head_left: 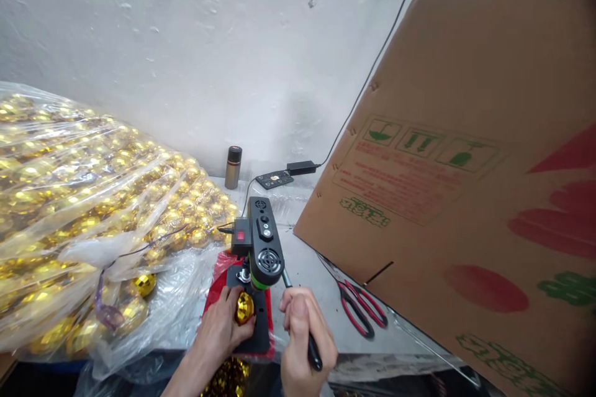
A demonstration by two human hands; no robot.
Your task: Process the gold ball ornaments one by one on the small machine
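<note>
Nearest the camera, the person's right hand [307, 328] is curled closed around a black handle [315, 353], whose metal rod runs up to the side of a small black machine [265, 241]. To its left, the fingers of the left hand [221, 325] pinch a faceted golden ball [244, 308], with the thumb along its lower edge and the other fingers at its upper left. This ball sits over the machine's black base plate [256, 341], just below the machine's round head; whether the two touch is hard to tell.

Red plastic [216, 282] lies under the base, on a pale counter [321, 297]. More shiny golden pieces [230, 378] show below the front edge, near the left wrist. Right of the handle rests a pair of scissors [365, 310] with red-and-black grips, close to a large cardboard box [419, 92] that leans at a slant and carries red and green print. On the left, a big clear plastic bag [107, 198] bulges with golden balls. Behind the machine stand a capped canister [233, 167] and, beside it, a flat black item [274, 179] and a black adapter [302, 167], whose cable [372, 71] climbs past the box along the whitish wall [162, 43].
</note>
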